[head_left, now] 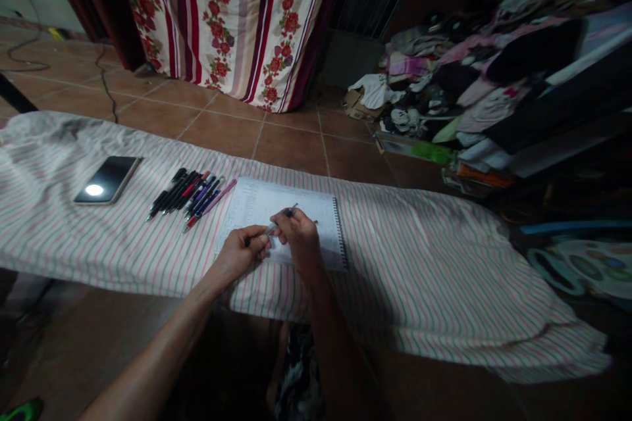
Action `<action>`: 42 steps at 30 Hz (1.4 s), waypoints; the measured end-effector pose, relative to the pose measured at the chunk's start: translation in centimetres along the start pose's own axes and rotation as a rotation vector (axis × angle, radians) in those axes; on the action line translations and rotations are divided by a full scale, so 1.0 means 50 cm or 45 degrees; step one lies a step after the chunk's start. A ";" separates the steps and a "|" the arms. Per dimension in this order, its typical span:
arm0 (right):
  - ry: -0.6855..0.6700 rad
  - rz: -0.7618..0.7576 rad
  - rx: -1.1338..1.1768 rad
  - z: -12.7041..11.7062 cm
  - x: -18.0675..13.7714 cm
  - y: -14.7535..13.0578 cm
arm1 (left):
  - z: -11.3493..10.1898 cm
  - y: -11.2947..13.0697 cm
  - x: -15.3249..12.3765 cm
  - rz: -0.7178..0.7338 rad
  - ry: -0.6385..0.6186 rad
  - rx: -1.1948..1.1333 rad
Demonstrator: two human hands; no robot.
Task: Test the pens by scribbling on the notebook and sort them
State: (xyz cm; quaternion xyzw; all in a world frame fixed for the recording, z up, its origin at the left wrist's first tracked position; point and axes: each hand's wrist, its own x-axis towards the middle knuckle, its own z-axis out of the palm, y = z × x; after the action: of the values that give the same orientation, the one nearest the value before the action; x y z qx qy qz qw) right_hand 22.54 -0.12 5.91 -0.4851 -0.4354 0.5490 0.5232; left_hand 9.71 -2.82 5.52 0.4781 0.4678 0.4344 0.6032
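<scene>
Over a spiral notebook (320,207) with writing on its page, my two hands meet around a pen (271,228) with a clear barrel and a dark end. My left hand (243,250) pinches the barrel's lower end between thumb and fingers. Closed on the dark upper part is my right hand (298,231), its fingers hiding some of the pen. A small dark tip shows on the page just right of that hand; I cannot tell what it belongs to. Left of the notebook lies a row of several pens (190,194), mostly black, with some red, purple, blue and pink.
A phone (108,180) lies face up at the left, reflecting a light. Striped cloth (419,256) covers the long table. Beyond it are a tiled floor (291,145), a floral curtain (227,20) and, at right, a heap of clothes (444,72).
</scene>
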 end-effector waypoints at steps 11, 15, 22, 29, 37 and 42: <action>-0.057 -0.003 0.125 -0.015 -0.004 -0.015 | -0.005 0.005 -0.001 0.003 0.027 0.024; 0.017 -0.032 0.068 -0.012 0.002 -0.007 | 0.000 0.002 -0.001 -0.023 0.059 -0.017; 0.045 -0.032 0.094 -0.001 0.004 0.001 | -0.005 -0.001 0.000 -0.014 0.037 -0.051; -0.107 0.016 0.238 -0.012 -0.007 -0.021 | -0.008 0.001 -0.001 -0.034 -0.020 -0.098; 0.035 -0.007 0.159 -0.013 0.004 -0.008 | 0.001 -0.004 0.002 0.012 0.011 -0.044; 0.104 -0.058 0.093 -0.006 0.007 -0.003 | 0.007 -0.007 0.001 -0.008 0.045 -0.073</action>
State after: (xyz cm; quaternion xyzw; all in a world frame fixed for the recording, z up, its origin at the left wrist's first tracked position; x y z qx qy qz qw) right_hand 22.83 0.22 5.97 -0.4776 -0.4044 0.5321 0.5703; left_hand 10.12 -2.90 5.19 0.4514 0.4671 0.4542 0.6097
